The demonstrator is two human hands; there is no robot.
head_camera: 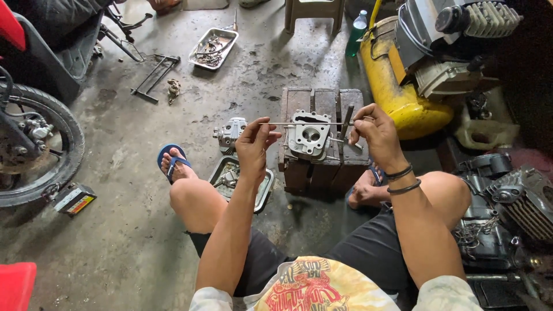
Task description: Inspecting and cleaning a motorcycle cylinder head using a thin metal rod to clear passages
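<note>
Hands are both pinching one long thin metal rod [305,123], held level in the air: the left hand [256,144] is closing thumb and fingertips on its left end, the right hand [371,131] is doing the same on the right end. The rod is hanging right above a grey cast-aluminium cylinder head [310,135], which is sitting on a dark slatted wooden crate [322,167] between the person's knees.

What I'd be worrying about: a fingertip pinch on something that skinny looks slippy, so if either end lets go the rod is probably dropping onto the head or rolling off across the stained concrete floor [115,230]. Pushing the ends together could also bow it, I'd guess.

Counting what's around: one rod, two hands on it, two black bands on the right wrist [401,179]. Two cylinder heads, counting the second grey one [230,132] lying on the floor left of the crate. Two shallow metal trays of small parts, one by the left knee [242,181] and one further off [214,47]. One yellow compressor tank [397,86], one green bottle [356,34], one spoked motorbike wheel [34,144].
</note>
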